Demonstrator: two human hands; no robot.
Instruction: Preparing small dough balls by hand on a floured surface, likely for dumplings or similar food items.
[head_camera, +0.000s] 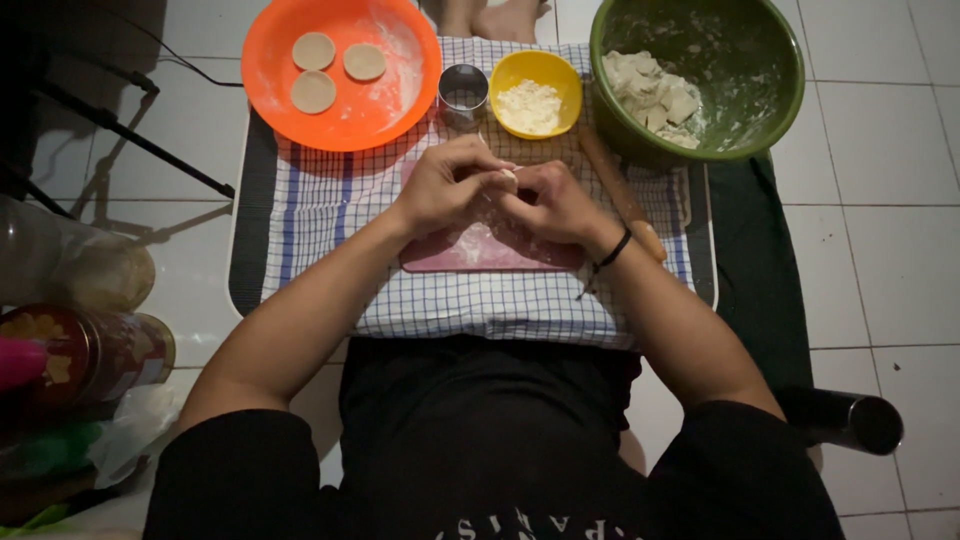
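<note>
We are pinching a small dough piece (508, 177) between left hand (447, 186) and right hand (548, 204), grip seemingly closed, pressing evenly over the pink board (470, 252).

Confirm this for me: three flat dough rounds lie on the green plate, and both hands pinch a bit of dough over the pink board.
Not quite. The head view shows the three dough rounds on the orange plate; green is the bowl. The left hand and right hand do pinch dough over the pink board.

My hands (500, 195) hide most of the dough (509, 177) and part of the pink board (470, 252). My feet (497, 18) get cut off up top.
</note>
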